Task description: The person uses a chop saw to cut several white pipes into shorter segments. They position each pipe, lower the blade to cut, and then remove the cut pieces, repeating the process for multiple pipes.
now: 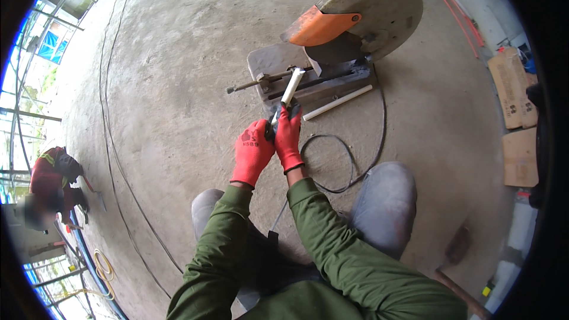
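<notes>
My right hand has its gloved fingers clamped on a white tube; my left hand closes on the near end, its fingertips partly hidden from me. The tube slants away from the gloves, its far end over the base of the cut-off saw; I cannot tell whether it touches the metal.

As for progress, I judge the work partway along. One length, a second white tube, lies loose on the floor along the near side of the saw; whether it was cut there I cannot tell. The piece in my grip is hand-held, not secured by the saw's clamp screw, and the abrasive disc stands up clear of it behind the orange guard. So the held piece looks unfinished to me.

Underneath is bare, scuffed concrete floor. A black cord loops on the near side of the saw, and two thin cables trail well to its left. Farther left of the saw I see a stooping co-worker and open scaffolding by daylight. Right of the saw, red lines run along the wall's foot toward cardboard boxes
</notes>
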Motion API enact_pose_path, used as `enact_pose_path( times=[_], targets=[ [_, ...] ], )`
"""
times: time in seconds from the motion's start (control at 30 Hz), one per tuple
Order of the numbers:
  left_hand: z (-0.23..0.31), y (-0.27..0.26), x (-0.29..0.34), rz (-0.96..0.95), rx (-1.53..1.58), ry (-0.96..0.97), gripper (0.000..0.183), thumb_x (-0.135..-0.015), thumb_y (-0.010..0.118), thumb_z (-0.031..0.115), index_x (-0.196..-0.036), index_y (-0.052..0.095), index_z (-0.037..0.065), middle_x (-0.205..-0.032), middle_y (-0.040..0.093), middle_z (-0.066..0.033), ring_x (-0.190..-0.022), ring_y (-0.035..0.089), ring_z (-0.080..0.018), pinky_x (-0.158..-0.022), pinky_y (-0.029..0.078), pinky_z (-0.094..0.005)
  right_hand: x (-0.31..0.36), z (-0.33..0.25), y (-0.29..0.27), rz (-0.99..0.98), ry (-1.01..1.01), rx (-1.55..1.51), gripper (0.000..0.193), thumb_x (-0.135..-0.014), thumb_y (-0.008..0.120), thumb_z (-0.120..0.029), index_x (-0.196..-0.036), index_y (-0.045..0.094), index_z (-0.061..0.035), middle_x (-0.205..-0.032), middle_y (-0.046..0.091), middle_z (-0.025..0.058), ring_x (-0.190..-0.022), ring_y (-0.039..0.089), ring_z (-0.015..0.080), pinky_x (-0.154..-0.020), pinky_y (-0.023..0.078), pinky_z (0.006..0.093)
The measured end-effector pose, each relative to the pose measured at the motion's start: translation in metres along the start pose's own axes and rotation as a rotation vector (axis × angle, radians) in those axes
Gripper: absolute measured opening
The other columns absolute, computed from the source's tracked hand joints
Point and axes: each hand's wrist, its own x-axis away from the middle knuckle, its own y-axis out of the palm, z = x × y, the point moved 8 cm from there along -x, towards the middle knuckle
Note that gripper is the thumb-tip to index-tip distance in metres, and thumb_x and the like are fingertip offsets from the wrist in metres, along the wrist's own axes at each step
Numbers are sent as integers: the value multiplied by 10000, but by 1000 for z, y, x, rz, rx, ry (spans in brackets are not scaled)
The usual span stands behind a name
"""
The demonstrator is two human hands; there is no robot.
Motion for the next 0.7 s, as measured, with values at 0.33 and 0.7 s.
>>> enact_pose_path(
  times=[0.33,0.7],
  targets=[
    [20,17,10,-378,630,-98,302,-974,706,228,-1225,699,59,-860,717,4,-633,565,-39,-556,459,-253,-27,-17,-43,-155,194,-28,318,-1081,434,-263,-1150,651,-41,-923,739,100,-639,639,149,-579,532,306],
    [62,74,-62,-218,1288,-227,352,-992,699,369,-1047,732,22,-785,635,50,-636,509,-38,-527,402,-256,-37,-57,-80,6,-44,625,434,-1054,487,-428,-1035,683,-41,-813,703,101,-668,675,227,-584,510,391]
  ],
)
